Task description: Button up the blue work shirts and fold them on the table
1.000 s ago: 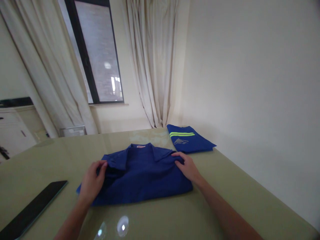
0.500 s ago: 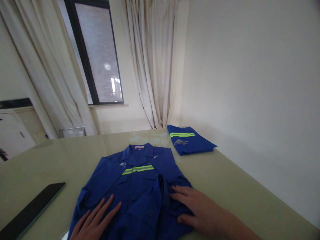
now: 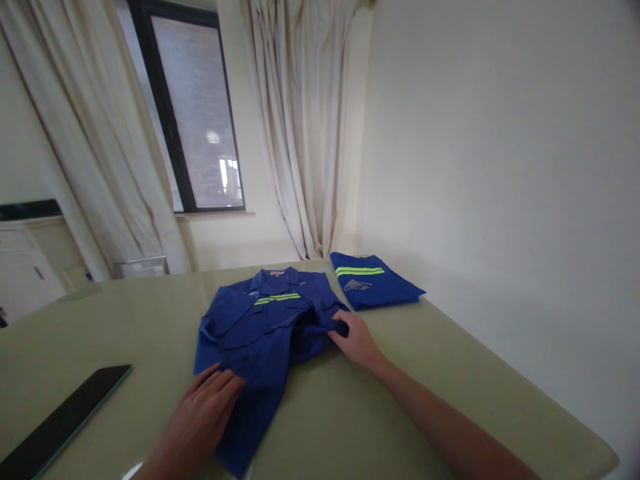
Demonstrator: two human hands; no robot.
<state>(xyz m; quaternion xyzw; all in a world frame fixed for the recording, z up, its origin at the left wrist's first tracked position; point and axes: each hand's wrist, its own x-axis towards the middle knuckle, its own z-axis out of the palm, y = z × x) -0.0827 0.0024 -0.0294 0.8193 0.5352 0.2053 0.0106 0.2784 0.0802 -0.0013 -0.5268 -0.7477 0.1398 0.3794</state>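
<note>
A blue work shirt with a yellow-green reflective stripe lies rumpled on the green table, collar towards the window. My left hand rests flat on the shirt's near lower part, fingers stretched out. Fabric at the shirt's right edge is pinched in my right hand.
A second blue garment, folded, lies at the table's far right near the wall. A dark flat tablet lies at the near left. Curtains and a window stand behind the table; a white cabinet is at the far left.
The shirt went from folded to spread open with its stripe showing, then shifted away from me. My right hand now grips its right edge; my left hand lies flat on the lower part.
</note>
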